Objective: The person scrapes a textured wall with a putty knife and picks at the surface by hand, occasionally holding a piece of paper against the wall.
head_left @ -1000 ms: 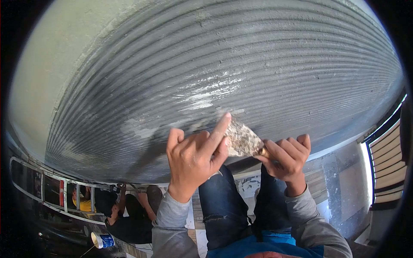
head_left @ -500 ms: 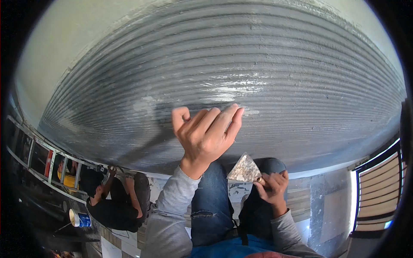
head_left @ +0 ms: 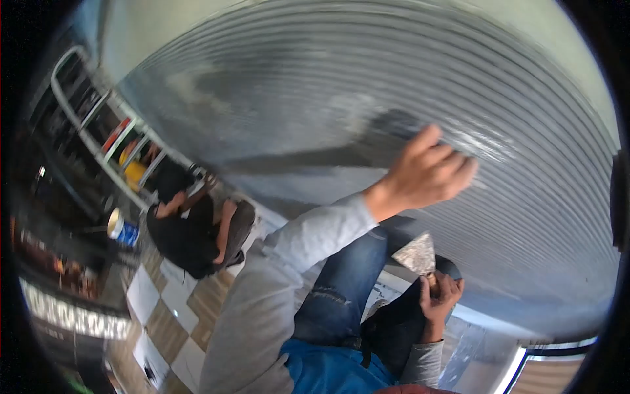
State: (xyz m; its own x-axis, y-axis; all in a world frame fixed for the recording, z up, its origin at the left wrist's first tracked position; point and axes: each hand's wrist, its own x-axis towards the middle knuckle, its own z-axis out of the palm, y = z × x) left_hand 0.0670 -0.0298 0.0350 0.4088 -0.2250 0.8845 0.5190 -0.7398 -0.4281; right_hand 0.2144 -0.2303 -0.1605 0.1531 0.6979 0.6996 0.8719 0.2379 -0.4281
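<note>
The grey wall [head_left: 315, 72] has rows of horizontal ridges, with a smeared whitish patch near its middle. Close to that patch my left hand [head_left: 433, 172] is raised at the wall, its fingers curled and closed; whether anything is between them is hidden. Lower down, over my knee, my right hand [head_left: 441, 297] grips the short handle of a putty knife [head_left: 418, 255]. The blade is triangular, stained and points upward, away from the wall's patch.
At the left, a person in black [head_left: 190, 230] sits by the wall's foot. A metal ladder [head_left: 98, 148] leans behind, and a white-and-blue bucket [head_left: 122, 228] stands nearby. Below is a checkered tile floor [head_left: 167, 331]. A barred opening [head_left: 548, 371] is at lower right.
The view has turned and shifted toward the left. My left hand has moved right along the wall, its fingers curled more. The putty knife is still in my right hand, its blade tilted differently.
</note>
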